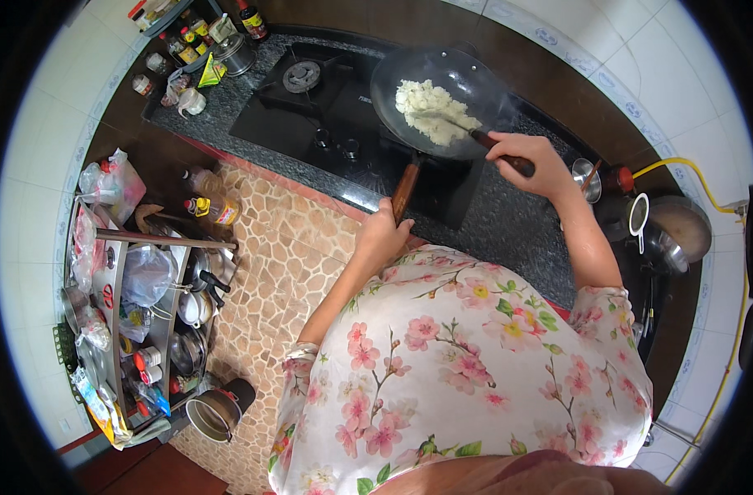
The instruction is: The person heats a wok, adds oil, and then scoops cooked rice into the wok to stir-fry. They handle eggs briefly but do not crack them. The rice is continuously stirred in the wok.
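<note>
A dark wok (475,80) rests over the right side of a black gas hob (277,124). My left hand (381,232) grips its brown wooden handle (405,192). Inside the wok lies a heap of pale, lumpy food, perhaps rice (423,99). My right hand (531,162) is closed around the dark wooden handle of a spatula (484,139), whose metal blade is pushed into the food and partly hidden by it. The left burner (302,77) has no pan on it; the one under the wok is hidden.
Sauce bottles (190,40) and a lidded metal pot (234,54) crowd the counter's left end. Metal bowls (587,179) and pans (673,229) stand to my right, near a yellow hose (679,162). A loaded metal shelf (119,278), oil bottles (215,210) and a bucket (212,414) are on the left.
</note>
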The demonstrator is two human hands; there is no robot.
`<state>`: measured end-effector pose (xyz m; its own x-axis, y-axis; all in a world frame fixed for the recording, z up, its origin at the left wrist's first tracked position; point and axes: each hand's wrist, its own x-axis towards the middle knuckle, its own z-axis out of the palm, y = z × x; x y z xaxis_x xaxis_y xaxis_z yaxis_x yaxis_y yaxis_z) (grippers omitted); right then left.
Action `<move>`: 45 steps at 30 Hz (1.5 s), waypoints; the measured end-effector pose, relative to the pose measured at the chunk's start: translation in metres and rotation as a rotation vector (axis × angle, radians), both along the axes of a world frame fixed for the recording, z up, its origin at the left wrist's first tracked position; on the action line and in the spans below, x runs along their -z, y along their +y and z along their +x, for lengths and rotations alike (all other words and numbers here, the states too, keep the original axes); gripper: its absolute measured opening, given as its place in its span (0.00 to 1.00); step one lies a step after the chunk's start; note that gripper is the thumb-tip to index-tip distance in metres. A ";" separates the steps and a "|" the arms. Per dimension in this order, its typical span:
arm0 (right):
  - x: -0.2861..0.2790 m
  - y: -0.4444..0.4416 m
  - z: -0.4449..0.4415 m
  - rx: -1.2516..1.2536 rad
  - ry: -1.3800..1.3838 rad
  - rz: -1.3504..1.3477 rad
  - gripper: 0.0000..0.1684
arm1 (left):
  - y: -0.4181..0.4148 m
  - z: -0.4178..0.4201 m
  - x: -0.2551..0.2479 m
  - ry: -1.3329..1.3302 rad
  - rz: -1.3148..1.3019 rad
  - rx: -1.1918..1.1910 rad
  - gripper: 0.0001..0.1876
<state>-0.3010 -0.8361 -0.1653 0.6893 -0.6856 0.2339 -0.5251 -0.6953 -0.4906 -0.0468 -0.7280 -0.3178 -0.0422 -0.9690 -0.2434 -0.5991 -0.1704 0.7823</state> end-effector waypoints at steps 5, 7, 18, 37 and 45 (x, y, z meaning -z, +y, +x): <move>0.020 -0.015 0.004 0.125 -0.055 0.132 0.07 | 0.000 0.000 0.004 0.004 0.003 -0.019 0.25; 0.013 -0.015 0.001 0.120 -0.116 0.095 0.08 | 0.001 -0.001 0.010 -0.005 -0.001 -0.021 0.25; 0.035 -0.027 0.007 0.108 -0.049 0.050 0.08 | 0.000 0.001 0.007 0.003 -0.013 -0.011 0.25; -0.037 -0.003 -0.002 0.191 -0.072 0.177 0.07 | 0.001 0.000 0.012 0.022 -0.017 -0.028 0.24; -0.022 -0.009 -0.007 0.151 0.049 0.240 0.05 | -0.002 -0.001 0.007 -0.002 0.010 0.003 0.25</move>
